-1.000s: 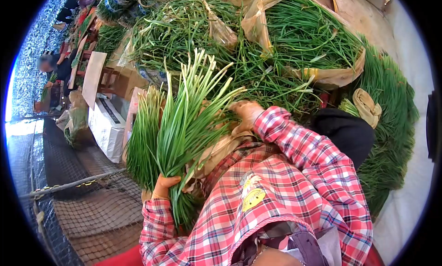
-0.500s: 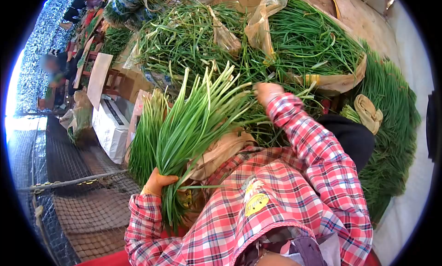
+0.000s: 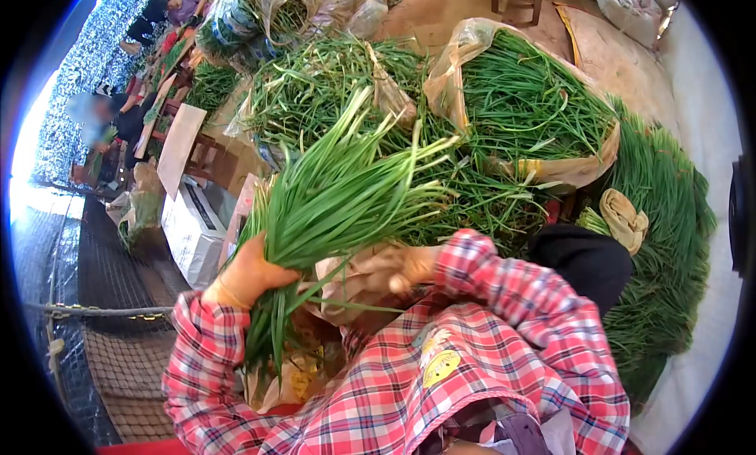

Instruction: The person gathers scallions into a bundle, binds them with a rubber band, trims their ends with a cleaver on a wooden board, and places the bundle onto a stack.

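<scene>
My left hand [image 3: 250, 275] is closed round the leafy lower part of a bunch of garlic chives [image 3: 331, 195]. The pale stem ends fan out up and to the right, and leaf tips hang below the fist. Just under the bunch is my right hand [image 3: 405, 267], slightly blurred, with thumb and fingers apart and nothing visible in them. A few long leaves stick out sideways between the hands. Behind the held bunch, another bundle of chives [image 3: 257, 207] is mostly hidden. A loose heap of chives [image 3: 496, 211] lies just beyond my right hand.
Large plastic bags of chives [image 3: 543, 92] stand ahead, with a long stack of chives [image 3: 657, 195] along the right. At left are a white box [image 3: 191, 230], a board [image 3: 180, 149], and netting [image 3: 130, 368] with a rope. Other people [image 3: 102, 116] sit at far left.
My right hand has dropped from the stem ends to below the bunch, near my body. The held bunch has tilted further right, and my left hand has moved slightly left and up.
</scene>
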Available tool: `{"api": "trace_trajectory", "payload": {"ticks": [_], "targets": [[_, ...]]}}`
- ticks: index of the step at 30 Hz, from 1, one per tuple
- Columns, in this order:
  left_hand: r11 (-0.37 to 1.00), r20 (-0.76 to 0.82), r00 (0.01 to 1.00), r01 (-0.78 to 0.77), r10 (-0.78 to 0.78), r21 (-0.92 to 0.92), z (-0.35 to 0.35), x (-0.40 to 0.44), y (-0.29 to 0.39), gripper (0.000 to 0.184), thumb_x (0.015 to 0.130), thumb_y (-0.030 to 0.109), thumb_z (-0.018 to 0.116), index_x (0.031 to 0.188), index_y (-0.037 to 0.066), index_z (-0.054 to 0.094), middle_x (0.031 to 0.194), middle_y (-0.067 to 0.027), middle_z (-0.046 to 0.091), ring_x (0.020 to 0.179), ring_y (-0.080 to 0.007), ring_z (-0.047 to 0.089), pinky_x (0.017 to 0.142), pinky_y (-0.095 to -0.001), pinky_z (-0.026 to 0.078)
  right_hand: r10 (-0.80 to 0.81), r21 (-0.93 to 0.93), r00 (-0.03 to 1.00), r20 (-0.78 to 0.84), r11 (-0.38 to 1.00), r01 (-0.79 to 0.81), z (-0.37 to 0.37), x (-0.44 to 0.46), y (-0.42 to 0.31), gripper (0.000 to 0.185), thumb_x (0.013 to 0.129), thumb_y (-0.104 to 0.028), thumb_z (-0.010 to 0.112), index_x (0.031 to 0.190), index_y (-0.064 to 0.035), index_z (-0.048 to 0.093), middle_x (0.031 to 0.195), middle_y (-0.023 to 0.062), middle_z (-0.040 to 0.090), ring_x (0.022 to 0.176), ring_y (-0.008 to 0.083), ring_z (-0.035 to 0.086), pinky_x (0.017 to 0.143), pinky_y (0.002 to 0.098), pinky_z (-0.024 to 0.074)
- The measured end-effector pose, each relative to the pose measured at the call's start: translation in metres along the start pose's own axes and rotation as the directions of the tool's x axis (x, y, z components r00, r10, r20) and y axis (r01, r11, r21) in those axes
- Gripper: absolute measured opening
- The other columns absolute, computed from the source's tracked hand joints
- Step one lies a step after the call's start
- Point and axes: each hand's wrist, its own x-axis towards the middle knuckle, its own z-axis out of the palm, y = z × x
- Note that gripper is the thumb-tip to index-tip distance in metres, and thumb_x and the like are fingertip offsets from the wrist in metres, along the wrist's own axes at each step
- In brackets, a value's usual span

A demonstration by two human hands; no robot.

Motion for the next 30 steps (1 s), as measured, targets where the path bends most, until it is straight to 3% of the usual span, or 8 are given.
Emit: {"api": "trace_trajectory", "payload": {"ticks": [2, 5, 8, 18, 24, 26, 28, 30], "targets": [[0.993, -0.013, 0.997, -0.078, 0.079, 0.09, -0.004, 0.013, 0.028, 0.054, 0.065, 0.009, 0.069, 0.114, -0.001, 0.05, 0.102, -0.0102, 0.062, 0.099, -0.017, 0.055, 0.088, -0.0295, 0.042, -0.113, 0.584, 0.992, 0.05, 0.809, 0.062, -0.013, 0.055, 0.025, 0.099, 0.067, -0.062, 0.065, 0.134, 0.0013, 0.029, 0.139, 0.0179, 0.031, 0.129, 0.0313, 0.029, 0.105, 0.0417, 0.0272], [0.755, -0.079, 0.971, -0.123, 0.225, 0.644, -0.008, 0.028, 0.057, 0.045, 0.069, 0.015, 0.066, 0.111, 0.006, 0.052, 0.088, -0.0222, 0.061, 0.089, -0.0378, 0.058, 0.072, -0.0406, 0.047, -0.411, 0.515, 0.9, -0.145, 0.746, 0.423, -0.006, 0.023, -0.037, 0.089, 0.068, -0.056, 0.068, 0.132, -0.0036, 0.034, 0.135, 0.0143, 0.039, 0.127, 0.0283, 0.035, 0.103, 0.0423, 0.0303], [0.621, -0.124, 0.925, -0.137, 0.359, 0.772, 0.007, 0.042, 0.07, 0.043, 0.07, 0.015, 0.065, 0.11, 0.007, 0.052, 0.087, -0.0201, 0.062, 0.088, -0.0375, 0.058, 0.073, -0.0422, 0.047, -0.397, 0.467, 0.833, -0.386, 0.694, 0.547, -0.038, 0.015, -0.033, 0.105, 0.057, -0.062, 0.069, 0.137, -0.0084, 0.026, 0.14, 0.0131, 0.031, 0.129, 0.0286, 0.031, 0.104, 0.0467, 0.0277], [-0.037, 0.013, 0.956, -0.003, 0.292, 0.999, 0.072, 0.069, 0.058, 0.055, 0.081, 0.009, 0.048, 0.133, 0.005, 0.03, 0.08, -0.0126, 0.06, 0.064, -0.0274, 0.064, 0.053, -0.0378, 0.051, -0.546, 0.457, 0.551, -0.631, 0.313, 0.833, -0.027, 0.012, -0.078, 0.082, 0.069, -0.054, 0.065, 0.125, 0.0015, 0.04, 0.122, 0.0152, 0.051, 0.111, 0.0282, 0.051, 0.099, 0.0437, 0.0407], [0.186, 0.036, 0.901, -0.128, 0.432, 0.974, 0.09, 0.053, 0.048, 0.075, 0.072, 0.011, 0.061, 0.135, -0.001, 0.023, 0.077, -0.0133, 0.057, 0.063, -0.0278, 0.062, 0.054, -0.0388, 0.05, -0.401, 0.489, 0.576, -0.712, 0.304, 0.817, -0.027, 0.009, -0.103, 0.045, 0.079, -0.027, 0.064, 0.112, 0.0016, 0.052, 0.108, 0.0148, 0.06, 0.094, 0.0261, 0.061, 0.083, 0.0425, 0.0521], [0.307, 0.031, 0.957, -0.124, 0.29, 0.944, 0.088, 0.035, 0.06, 0.078, 0.069, 0.013, 0.068, 0.135, 0.0, 0.027, 0.088, -0.0154, 0.06, 0.076, -0.0265, 0.063, 0.064, -0.0351, 0.051, -0.383, 0.515, 0.597, -0.705, 0.302, 0.802, -0.031, 0.0, -0.104, 0.044, 0.076, -0.026, 0.066, 0.108, 0.0013, 0.054, 0.102, 0.0134, 0.062, 0.086, 0.0252, 0.063, 0.08, 0.0419, 0.0535], [0.689, -0.049, 0.835, -0.417, 0.548, 0.593, 0.066, 0.015, 0.047, 0.066, 0.071, 0.012, 0.067, 0.128, -0.001, 0.038, 0.101, -0.0184, 0.059, 0.088, -0.0288, 0.062, 0.074, -0.0341, 0.05, -0.476, 0.34, 0.52, -0.709, 0.415, 0.844, -0.042, -0.013, -0.112, 0.041, 0.075, -0.028, 0.066, 0.102, 0.0015, 0.056, 0.095, 0.0126, 0.064, 0.078, 0.0254, 0.064, 0.075, 0.041, 0.0548], [0.905, -0.29, 0.857, -0.403, 0.426, 0.137, 0.038, -0.013, 0.042, 0.062, 0.069, 0.013, 0.072, 0.123, 0.0, 0.045, 0.113, -0.0197, 0.057, 0.101, -0.0287, 0.059, 0.085, -0.0331, 0.047, -0.411, 0.26, 0.573, -0.709, 0.603, 0.754, -0.051, -0.043, -0.13, 0.044, 0.072, -0.033, 0.067, 0.099, 0.0009, 0.056, 0.085, 0.0144, 0.063, 0.074, 0.0294, 0.063, 0.068, 0.045, 0.0557]]}}
